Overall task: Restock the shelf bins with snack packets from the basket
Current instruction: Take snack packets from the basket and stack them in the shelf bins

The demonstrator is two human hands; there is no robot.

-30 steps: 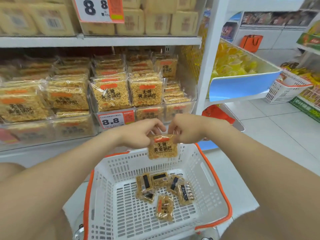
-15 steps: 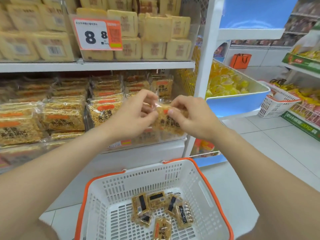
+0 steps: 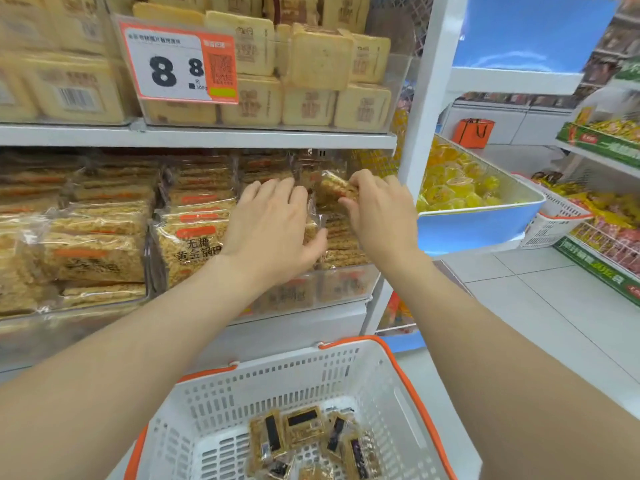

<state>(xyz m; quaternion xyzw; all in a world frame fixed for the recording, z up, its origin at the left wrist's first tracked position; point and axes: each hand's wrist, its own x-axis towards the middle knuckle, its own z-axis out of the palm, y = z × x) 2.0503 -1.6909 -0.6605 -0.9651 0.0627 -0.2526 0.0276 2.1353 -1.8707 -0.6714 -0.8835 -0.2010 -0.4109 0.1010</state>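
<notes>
Up it goes: since a moment ago both hands have carried the snack packet (image 3: 333, 189) away from the basket and up to the lower shelf, and the view has lifted with them. The right hand (image 3: 381, 211) now pinches the packet by its right edge between thumb and curled fingertips, holding it tilted above the rightmost stack in the clear bin (image 3: 346, 284), right at the back of the row. The left hand (image 3: 273, 225) has let go: its fingers are stretched out flat and spread, lying on the packets stacked just left of that spot, thumb out toward the right hand. Whether the left hand touches the carried packet's wrapper is hard to make out. Below, close to the person, sits the white basket (image 3: 349, 382) with its orange rim, and a handful of dark-labelled packets (image 3: 302, 429) lie loose on its floor. On the shelf above, an orange-and-white price tag (image 3: 180, 64) reads 8.8 in front of pale square packs. Off to the right, a blue tray (image 3: 478, 232) is piled with yellow sweets (image 3: 450, 188).
</notes>
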